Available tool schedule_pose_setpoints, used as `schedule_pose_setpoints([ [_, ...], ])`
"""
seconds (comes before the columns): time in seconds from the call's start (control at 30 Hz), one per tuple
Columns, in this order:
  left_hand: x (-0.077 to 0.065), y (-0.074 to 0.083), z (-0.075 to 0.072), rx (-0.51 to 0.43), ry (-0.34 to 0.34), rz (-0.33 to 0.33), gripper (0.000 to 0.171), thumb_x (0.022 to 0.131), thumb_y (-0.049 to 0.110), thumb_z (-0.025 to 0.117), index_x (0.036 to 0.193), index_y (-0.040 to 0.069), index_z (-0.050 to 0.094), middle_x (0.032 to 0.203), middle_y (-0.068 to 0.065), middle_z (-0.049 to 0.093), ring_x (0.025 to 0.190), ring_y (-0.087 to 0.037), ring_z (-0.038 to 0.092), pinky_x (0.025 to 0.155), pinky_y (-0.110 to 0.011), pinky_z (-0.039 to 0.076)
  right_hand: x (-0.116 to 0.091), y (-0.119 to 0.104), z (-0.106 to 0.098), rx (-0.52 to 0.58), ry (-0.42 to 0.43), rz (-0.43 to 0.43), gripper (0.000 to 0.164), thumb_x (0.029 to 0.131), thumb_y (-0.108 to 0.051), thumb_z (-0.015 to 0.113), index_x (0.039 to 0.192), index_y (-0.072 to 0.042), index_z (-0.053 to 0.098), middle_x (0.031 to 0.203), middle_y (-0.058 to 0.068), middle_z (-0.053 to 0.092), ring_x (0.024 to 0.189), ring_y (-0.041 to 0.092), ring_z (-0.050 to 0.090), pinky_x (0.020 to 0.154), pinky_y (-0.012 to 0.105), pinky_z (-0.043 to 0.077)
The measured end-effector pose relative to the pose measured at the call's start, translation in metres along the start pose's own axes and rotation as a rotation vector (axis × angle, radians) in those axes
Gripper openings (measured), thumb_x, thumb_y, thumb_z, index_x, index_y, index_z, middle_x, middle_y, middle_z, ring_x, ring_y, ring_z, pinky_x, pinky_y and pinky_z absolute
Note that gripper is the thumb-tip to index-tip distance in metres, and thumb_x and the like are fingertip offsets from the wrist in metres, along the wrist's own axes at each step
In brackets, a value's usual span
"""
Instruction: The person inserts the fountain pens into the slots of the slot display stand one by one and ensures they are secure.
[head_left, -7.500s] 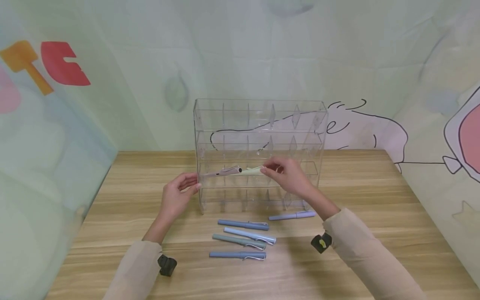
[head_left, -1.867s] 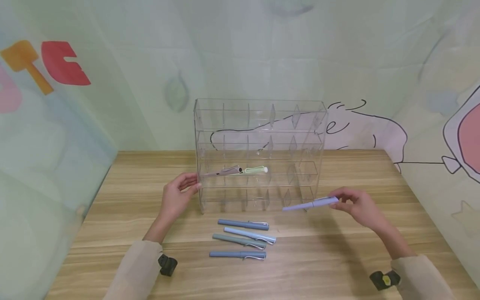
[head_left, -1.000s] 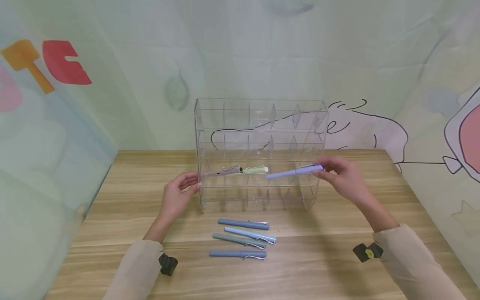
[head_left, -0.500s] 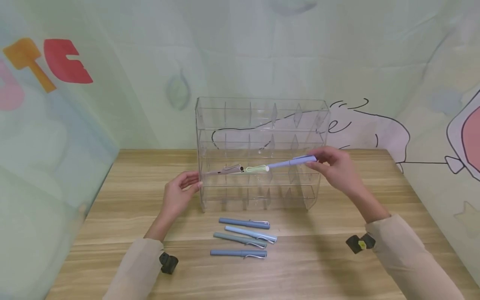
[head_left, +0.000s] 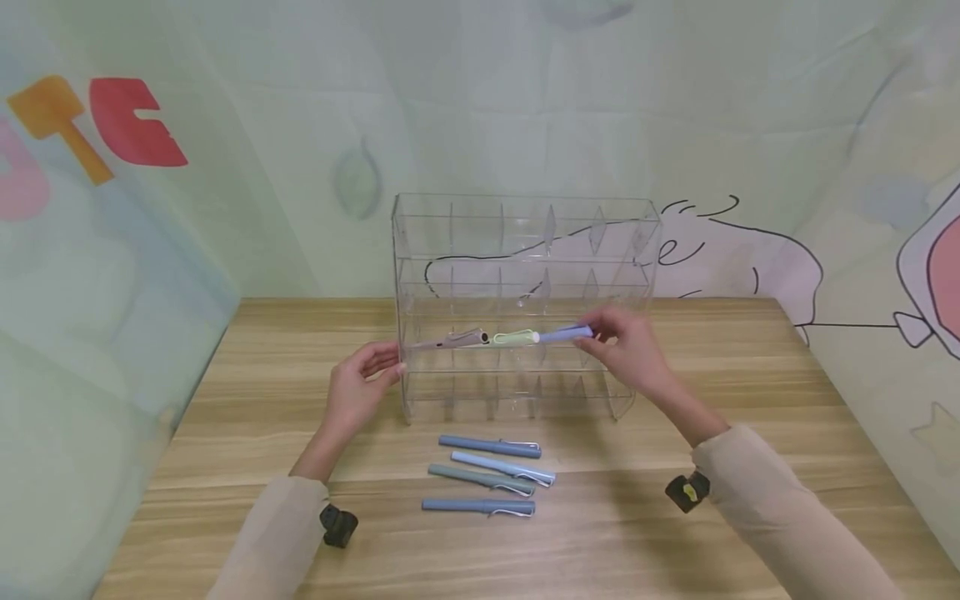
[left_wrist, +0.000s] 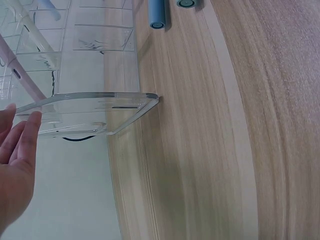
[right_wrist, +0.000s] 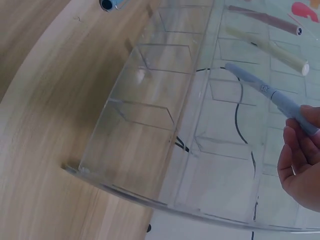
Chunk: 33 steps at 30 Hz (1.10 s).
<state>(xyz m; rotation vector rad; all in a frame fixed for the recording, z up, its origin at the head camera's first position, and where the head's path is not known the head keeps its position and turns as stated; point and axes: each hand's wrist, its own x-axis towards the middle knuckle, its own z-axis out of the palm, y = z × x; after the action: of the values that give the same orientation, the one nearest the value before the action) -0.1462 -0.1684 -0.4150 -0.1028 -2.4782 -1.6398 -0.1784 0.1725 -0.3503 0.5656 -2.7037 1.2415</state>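
My right hand (head_left: 626,346) pinches a lavender pen (head_left: 566,333) by its capped end, at the third level down of a clear acrylic display rack (head_left: 521,260). In the right wrist view the lavender pen (right_wrist: 267,90) slants into the rack. To its left, a pale green pen (head_left: 515,338) and a mauve pen (head_left: 461,339) lie in the same level, cap ends facing out. My left hand (head_left: 358,385) holds the rack's left side panel between thumb and fingers. In the left wrist view, fingertips of this hand (left_wrist: 17,165) meet the panel's edge.
In front of the rack, several capped pens lie on the wooden table (head_left: 277,400): a dark blue pen (head_left: 487,446), a light blue pen (head_left: 502,468), a grey-green pen (head_left: 480,480) and a slate blue pen (head_left: 476,507). A printed cloth backdrop (head_left: 285,167) stands behind.
The pale green pen was released in the rack. My right hand then lifted the lavender pen from the table and brought it up and left into the rack. My left hand stayed put.
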Motion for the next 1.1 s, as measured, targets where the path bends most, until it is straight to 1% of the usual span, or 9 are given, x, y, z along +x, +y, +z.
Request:
schedule_pose_setpoints([
  [0.2,0.000,0.001,0.000,0.008,0.000,0.001,0.028,0.084,0.004,0.064,0.110,-0.004,0.058,0.110,-0.020,0.061,0.101,-0.028,0.060,0.083,-0.024,0.053,0.000,0.002,0.009,0.014,0.024,-0.030,0.013,0.080,0.001,0.067,0.091,0.003,0.062,0.081,0.010,0.060,0.070,0.020,0.054,0.058,0.023,0.049],
  [0.5,-0.001,0.002,0.001,0.004,-0.001,-0.017,0.028,0.085,0.004,0.064,0.111,-0.004,0.057,0.111,-0.020,0.061,0.102,-0.028,0.059,0.083,-0.024,0.053,-0.001,0.004,0.012,0.014,0.010,0.001,0.014,0.081,-0.002,0.067,0.093,0.002,0.062,0.080,0.009,0.060,0.070,0.020,0.054,0.058,0.023,0.048],
  [0.7,-0.001,0.003,0.001,0.003,0.001,-0.022,0.028,0.084,0.003,0.064,0.111,-0.005,0.057,0.111,-0.020,0.061,0.102,-0.028,0.059,0.081,-0.023,0.053,-0.002,0.006,0.011,0.018,-0.012,-0.001,0.015,0.081,-0.003,0.067,0.094,0.001,0.061,0.078,0.008,0.060,0.067,0.019,0.052,0.053,0.020,0.045],
  [0.77,-0.001,0.003,0.001,0.002,0.001,-0.026,0.028,0.084,0.003,0.064,0.111,-0.005,0.057,0.111,-0.020,0.061,0.102,-0.028,0.059,0.081,-0.023,0.053,-0.002,0.005,0.009,0.016,-0.020,0.004,0.018,0.082,-0.005,0.068,0.097,0.002,0.061,0.079,0.008,0.060,0.068,0.018,0.052,0.054,0.021,0.046],
  [0.87,-0.001,0.003,0.001,0.005,0.000,-0.030,0.028,0.085,0.004,0.064,0.111,-0.005,0.057,0.111,-0.020,0.061,0.102,-0.028,0.059,0.082,-0.024,0.053,-0.003,0.005,0.005,0.009,-0.022,0.040,0.022,0.084,-0.012,0.067,0.100,0.001,0.061,0.081,0.009,0.061,0.069,0.018,0.052,0.056,0.022,0.046],
  [0.97,-0.001,0.003,0.001,0.010,0.003,-0.032,0.028,0.085,0.004,0.064,0.111,-0.005,0.057,0.111,-0.020,0.061,0.102,-0.028,0.059,0.084,-0.025,0.052,-0.004,0.006,0.001,0.005,-0.020,0.079,0.021,0.087,-0.019,0.064,0.098,-0.001,0.062,0.082,0.010,0.062,0.068,0.018,0.052,0.055,0.022,0.046],
  [1.03,-0.001,0.003,0.000,0.012,0.005,-0.031,0.028,0.085,0.004,0.064,0.111,-0.005,0.057,0.111,-0.020,0.061,0.102,-0.028,0.059,0.084,-0.025,0.052,-0.004,0.006,-0.001,0.000,-0.020,0.089,0.019,0.089,-0.019,0.062,0.095,-0.001,0.064,0.081,0.010,0.063,0.066,0.018,0.051,0.053,0.022,0.044],
  [1.1,-0.001,0.003,0.000,0.012,0.006,-0.032,0.028,0.085,0.003,0.064,0.111,-0.004,0.057,0.111,-0.020,0.061,0.102,-0.028,0.059,0.084,-0.025,0.052,-0.004,0.006,-0.002,-0.012,-0.029,0.080,0.017,0.089,-0.016,0.060,0.094,-0.001,0.065,0.080,0.010,0.064,0.064,0.018,0.050,0.050,0.022,0.043],
])
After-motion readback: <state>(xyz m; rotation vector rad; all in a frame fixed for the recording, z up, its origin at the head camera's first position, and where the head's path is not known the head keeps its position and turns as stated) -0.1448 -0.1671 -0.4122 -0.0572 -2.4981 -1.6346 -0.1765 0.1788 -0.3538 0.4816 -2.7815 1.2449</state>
